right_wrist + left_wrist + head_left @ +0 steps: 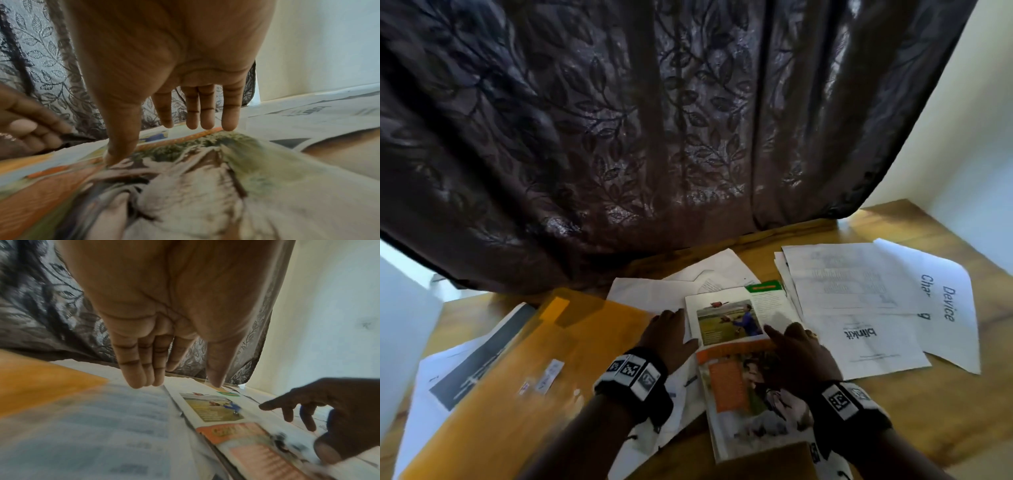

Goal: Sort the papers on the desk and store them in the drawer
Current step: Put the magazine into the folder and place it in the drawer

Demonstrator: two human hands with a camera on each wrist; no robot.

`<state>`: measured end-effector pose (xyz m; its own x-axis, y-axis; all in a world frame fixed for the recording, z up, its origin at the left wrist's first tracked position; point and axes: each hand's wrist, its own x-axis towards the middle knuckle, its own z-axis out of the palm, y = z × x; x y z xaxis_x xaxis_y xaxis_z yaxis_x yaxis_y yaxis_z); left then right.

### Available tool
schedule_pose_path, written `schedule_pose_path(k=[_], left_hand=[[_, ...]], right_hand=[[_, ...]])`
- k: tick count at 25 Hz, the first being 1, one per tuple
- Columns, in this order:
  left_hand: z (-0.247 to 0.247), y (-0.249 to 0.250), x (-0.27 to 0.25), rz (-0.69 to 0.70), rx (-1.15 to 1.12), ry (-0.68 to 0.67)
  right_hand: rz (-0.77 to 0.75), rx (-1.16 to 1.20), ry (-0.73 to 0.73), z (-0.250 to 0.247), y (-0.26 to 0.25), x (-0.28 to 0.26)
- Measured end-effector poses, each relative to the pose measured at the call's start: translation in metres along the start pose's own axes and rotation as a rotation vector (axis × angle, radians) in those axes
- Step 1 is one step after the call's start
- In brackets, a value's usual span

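Papers lie scattered over a wooden desk. In the middle are two colour-printed pages: one with a field photo and an orange-headed one nearer me. My left hand hovers flat with straight fingers over the white sheets just left of the photo page. My right hand is spread over the orange-headed page, thumb tip touching it. Neither hand grips anything. No drawer is in view.
A large yellow-orange envelope covers the left of the desk, over a dark-striped sheet. White printed sheets and a "Device" sheet lie at the right. A dark leaf-patterned curtain hangs over the desk's far edge.
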<state>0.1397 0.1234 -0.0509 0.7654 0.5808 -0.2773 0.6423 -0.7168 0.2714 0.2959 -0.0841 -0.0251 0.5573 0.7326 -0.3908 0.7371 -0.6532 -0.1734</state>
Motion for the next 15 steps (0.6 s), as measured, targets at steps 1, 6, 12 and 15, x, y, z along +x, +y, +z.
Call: schedule_pose_path(k=[1, 6, 12, 15], left_hand=[[-0.002, 0.005, 0.012, 0.005, 0.023, -0.009], [-0.010, 0.027, 0.065, -0.032, 0.103, -0.077], [-0.003, 0.026, 0.100, -0.129, 0.085, -0.102], [0.000, 0.021, 0.107, -0.144, 0.022, -0.085]], right_hand=[[-0.002, -0.004, -0.035, 0.001, 0.003, 0.000], [-0.072, 0.028, -0.075, 0.003, 0.017, 0.001], [-0.079, 0.079, -0.076, 0.018, 0.029, 0.011], [-0.099, 0.094, -0.076, 0.022, 0.033, 0.014]])
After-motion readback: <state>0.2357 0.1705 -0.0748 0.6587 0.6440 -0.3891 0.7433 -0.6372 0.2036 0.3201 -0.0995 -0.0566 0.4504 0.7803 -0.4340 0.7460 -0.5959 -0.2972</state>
